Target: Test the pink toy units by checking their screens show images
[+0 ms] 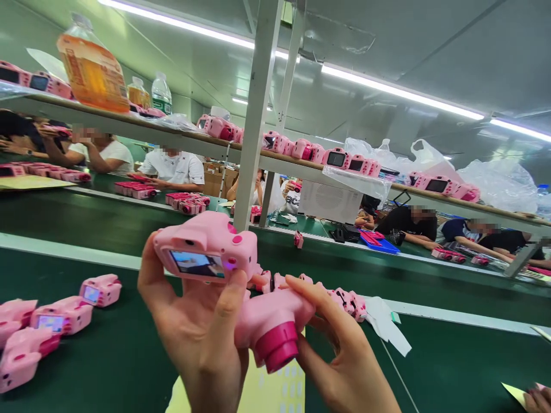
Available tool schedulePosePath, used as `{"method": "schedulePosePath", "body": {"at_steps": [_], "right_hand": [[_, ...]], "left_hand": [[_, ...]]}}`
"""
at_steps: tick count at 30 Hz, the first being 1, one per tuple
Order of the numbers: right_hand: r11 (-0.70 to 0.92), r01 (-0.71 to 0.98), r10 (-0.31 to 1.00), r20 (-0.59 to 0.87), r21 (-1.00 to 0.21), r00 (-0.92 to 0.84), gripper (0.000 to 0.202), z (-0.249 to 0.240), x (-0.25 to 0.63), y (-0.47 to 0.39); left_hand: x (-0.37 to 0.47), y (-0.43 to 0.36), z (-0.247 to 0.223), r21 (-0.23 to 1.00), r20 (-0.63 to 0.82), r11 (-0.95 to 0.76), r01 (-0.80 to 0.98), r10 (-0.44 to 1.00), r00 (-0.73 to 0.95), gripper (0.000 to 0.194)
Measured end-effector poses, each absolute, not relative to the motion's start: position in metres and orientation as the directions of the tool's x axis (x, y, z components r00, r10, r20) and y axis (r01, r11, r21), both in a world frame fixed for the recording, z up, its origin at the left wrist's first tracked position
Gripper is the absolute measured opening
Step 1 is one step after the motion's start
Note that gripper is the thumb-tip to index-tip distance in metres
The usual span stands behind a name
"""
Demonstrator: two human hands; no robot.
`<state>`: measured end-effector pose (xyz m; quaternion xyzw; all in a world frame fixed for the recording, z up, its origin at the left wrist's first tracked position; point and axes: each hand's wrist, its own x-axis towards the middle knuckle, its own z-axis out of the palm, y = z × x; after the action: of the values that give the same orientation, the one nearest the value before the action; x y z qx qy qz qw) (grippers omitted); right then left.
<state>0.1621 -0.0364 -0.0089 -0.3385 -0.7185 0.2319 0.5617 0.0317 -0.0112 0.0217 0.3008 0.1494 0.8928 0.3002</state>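
My left hand (193, 332) is closed around a pink toy camera (204, 241), its lit screen facing me and the thumb on its back near the buttons. Just below and to the right, my right hand (348, 350) grips a second pink toy camera (275, 315), whose dark pink lens points down toward me. The two cameras overlap in view. Beneath them lies a yellow sheet (258, 390) with rows of small pale labels. More pink cameras (62, 315) rest at the left, some with lit screens. Behind my right hand stands another row of cameras (348, 304).
White paper strips (387, 327) lie right of the row. A post (260, 115) supports a shelf (181, 129) bearing cameras, bottles (92, 71) and plastic bags (430, 158). Several people work across the green bench (107, 361). Another person's hand (538, 397) shows at lower right.
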Motion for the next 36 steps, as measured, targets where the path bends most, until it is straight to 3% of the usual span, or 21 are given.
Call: {"method": "schedulePosePath", "body": {"at_steps": [7, 13, 19, 23, 28, 36], "right_hand": [[0.658, 0.239, 0.746, 0.662, -0.714, -0.079, 0.074, -0.007, 0.161, -0.038], [0.627, 0.244, 0.763, 0.646, -0.740, -0.003, 0.056, -0.005, 0.157, -0.038], [0.613, 0.277, 0.757, 0.650, -0.740, 0.059, 0.058, -0.003, 0.154, -0.042], [0.561, 0.216, 0.807, 0.587, -0.799, 0.073, 0.047, -0.003, 0.152, -0.042], [0.495, 0.130, 0.850, 0.510, -0.859, 0.134, 0.051, 0.003, 0.149, -0.042], [0.385, 0.194, 0.897, 0.416, -0.902, 0.152, 0.060, 0.007, 0.155, -0.042]], "left_hand": [[0.032, -0.001, 0.019, 0.450, 0.411, -0.736, -0.506, 0.673, -0.615, 0.068], [0.031, 0.007, 0.020, 0.458, 0.348, -0.687, -0.564, 0.723, -0.597, 0.068], [0.033, 0.017, 0.015, 0.543, 0.313, -0.637, -0.547, 0.758, -0.573, 0.082], [0.037, 0.023, 0.012, 0.588, 0.259, -0.579, -0.565, 0.796, -0.547, 0.087], [0.039, 0.025, 0.012, 0.601, 0.222, -0.557, -0.573, 0.805, -0.550, 0.090], [0.039, 0.020, 0.011, 0.612, 0.257, -0.543, -0.574, 0.824, -0.505, 0.079]]}}
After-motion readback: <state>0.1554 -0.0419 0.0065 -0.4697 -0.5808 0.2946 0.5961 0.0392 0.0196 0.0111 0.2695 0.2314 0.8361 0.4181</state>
